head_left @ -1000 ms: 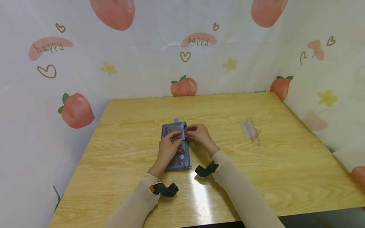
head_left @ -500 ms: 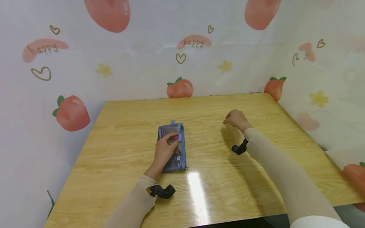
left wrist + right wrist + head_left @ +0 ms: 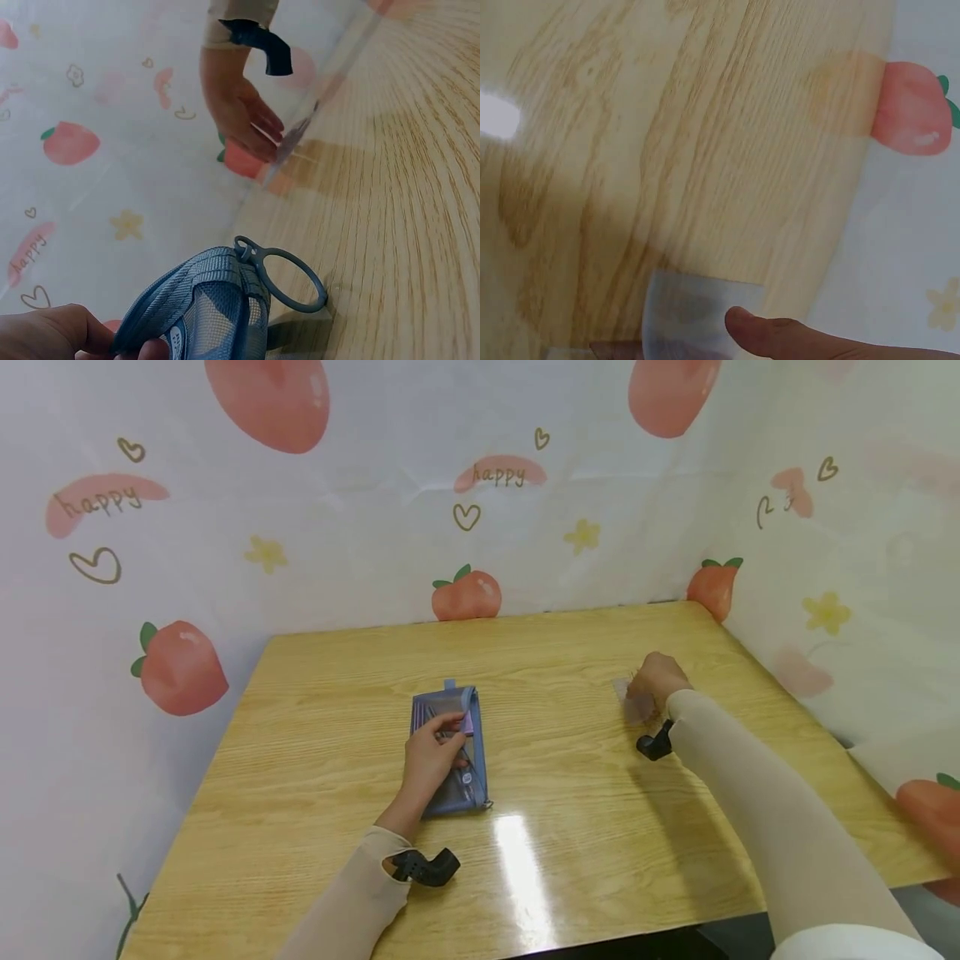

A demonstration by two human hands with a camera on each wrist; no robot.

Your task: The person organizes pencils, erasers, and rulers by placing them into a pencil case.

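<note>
My left hand pinches the open edge of a blue mesh zip pencil case lying on the table. Through the mesh show thin dark and purple items, and something purple sits near the opening. The left wrist view has the pencil case close up, with a blue ring at its zip end. Over to the right, my right hand grips clear plastic rulers, partly hidden under its fingers. In the right wrist view the thumb presses on a translucent plastic sheet-like piece; the other fingers are mostly out of sight.
The wooden table meets a white wall cloth printed with peaches along its back and sides. Glare lies on the table's front middle. A black camera mount sits on each wrist.
My right hand has left the pencil case, moved right across the table and taken hold of the clear rulers. The left hand has stayed at the pencil case.
</note>
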